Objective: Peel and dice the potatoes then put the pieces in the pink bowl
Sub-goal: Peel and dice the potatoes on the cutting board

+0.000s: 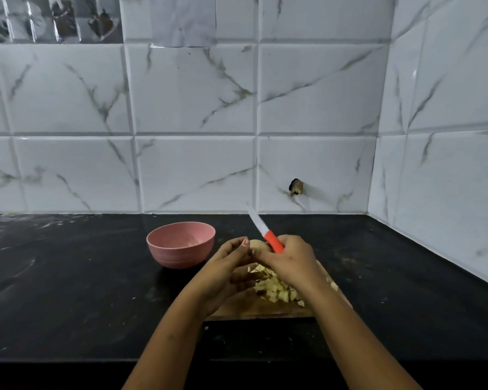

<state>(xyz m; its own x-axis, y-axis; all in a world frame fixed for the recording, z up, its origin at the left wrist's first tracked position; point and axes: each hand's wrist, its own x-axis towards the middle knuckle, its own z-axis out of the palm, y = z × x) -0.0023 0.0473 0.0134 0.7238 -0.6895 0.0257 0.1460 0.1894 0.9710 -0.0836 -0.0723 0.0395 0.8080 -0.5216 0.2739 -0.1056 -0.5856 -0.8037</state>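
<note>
A heap of diced potato (276, 289) lies on a wooden cutting board (265, 312) on the black counter. My left hand (231, 274) is cupped beside the heap, fingers spread, touching the pieces. My right hand (289, 263) grips the orange handle of a knife (261, 228), its white blade pointing up and away. Behind the hands shows part of a pale potato (257, 244). The pink bowl (181, 244) stands to the left of the board; I see no potato in it.
The black counter (68, 277) carries scattered crumbs and smears. A white marble-tiled wall runs behind and along the right side, with a dark hole (295, 187) in one tile.
</note>
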